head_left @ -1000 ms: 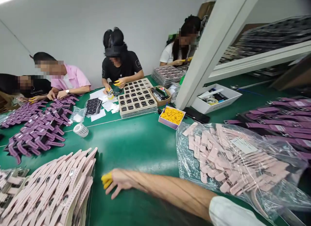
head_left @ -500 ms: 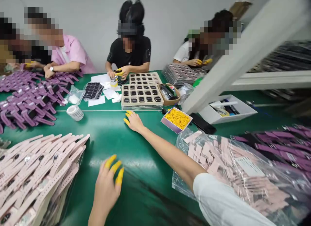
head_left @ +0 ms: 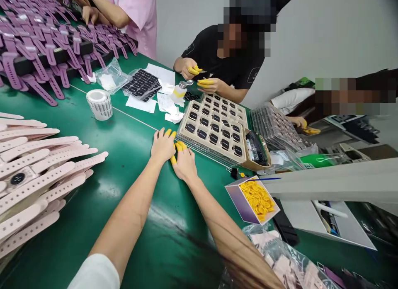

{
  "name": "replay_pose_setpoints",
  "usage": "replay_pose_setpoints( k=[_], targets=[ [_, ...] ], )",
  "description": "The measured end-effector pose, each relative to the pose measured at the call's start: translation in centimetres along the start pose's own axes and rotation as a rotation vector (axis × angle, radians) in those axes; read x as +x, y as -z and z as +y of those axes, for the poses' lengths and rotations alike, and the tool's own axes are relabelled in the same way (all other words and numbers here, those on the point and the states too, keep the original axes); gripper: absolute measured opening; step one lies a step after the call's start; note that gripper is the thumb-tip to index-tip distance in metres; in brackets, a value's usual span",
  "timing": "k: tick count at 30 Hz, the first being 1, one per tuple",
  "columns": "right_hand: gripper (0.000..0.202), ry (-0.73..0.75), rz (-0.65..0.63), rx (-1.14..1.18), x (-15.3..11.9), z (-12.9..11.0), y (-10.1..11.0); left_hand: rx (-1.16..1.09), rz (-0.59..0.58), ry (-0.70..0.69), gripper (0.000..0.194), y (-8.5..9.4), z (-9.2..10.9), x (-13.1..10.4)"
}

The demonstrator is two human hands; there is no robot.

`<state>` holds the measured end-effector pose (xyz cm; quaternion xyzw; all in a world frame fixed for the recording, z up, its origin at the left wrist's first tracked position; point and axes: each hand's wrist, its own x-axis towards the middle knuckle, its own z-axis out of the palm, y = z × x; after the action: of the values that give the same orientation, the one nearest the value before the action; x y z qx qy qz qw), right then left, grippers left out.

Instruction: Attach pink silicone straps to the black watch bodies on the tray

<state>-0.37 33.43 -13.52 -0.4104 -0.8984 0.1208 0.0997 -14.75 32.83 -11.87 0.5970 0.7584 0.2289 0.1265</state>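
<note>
My left hand [head_left: 163, 147] rests on the green table [head_left: 124, 210] near the dividing line, fingers stretched forward and yellow finger cots on some of them. Close beside it on the right is my right hand [head_left: 185, 161], its fingers also extended and partly in yellow cots. Nothing shows in either hand. Just beyond them lies a stack of beige trays [head_left: 199, 144] holding dark, square watch-face pieces. My right fingertips are by the near left corner of that stack; whether they touch it I cannot tell.
At left lie pale pink watch straps [head_left: 49, 173] and a label roll [head_left: 100, 105]. Purple straps [head_left: 40, 69] spread behind. To the right stand a box of yellow finger cots [head_left: 256, 200] and a white post [head_left: 336, 179]. A co-worker in black [head_left: 214, 61] works opposite.
My left hand has moved forward from the near table to beside my right hand. My right hand is now by the tray stack's corner. The view has tilted and shifted.
</note>
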Motion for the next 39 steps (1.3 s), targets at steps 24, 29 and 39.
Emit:
replay_pose_setpoints(
  k=[24, 29, 39],
  targets=[
    [0.034, -0.342, 0.135, -0.351, 0.8, 6.6, 6.6, -0.364, -0.043, -0.048, 0.059, -1.5, -1.0, 0.3],
    [0.033, -0.342, 0.149, -0.3, 0.9, 4.7, 5.8, -0.523, 0.032, 0.069, 0.074, -1.5, -1.6, 1.2],
    [0.035, -0.328, 0.115, -0.155, 1.1, 0.5, 5.4, -0.805, 0.168, 0.152, 0.082, -0.8, -2.2, 1.6]
  ],
)
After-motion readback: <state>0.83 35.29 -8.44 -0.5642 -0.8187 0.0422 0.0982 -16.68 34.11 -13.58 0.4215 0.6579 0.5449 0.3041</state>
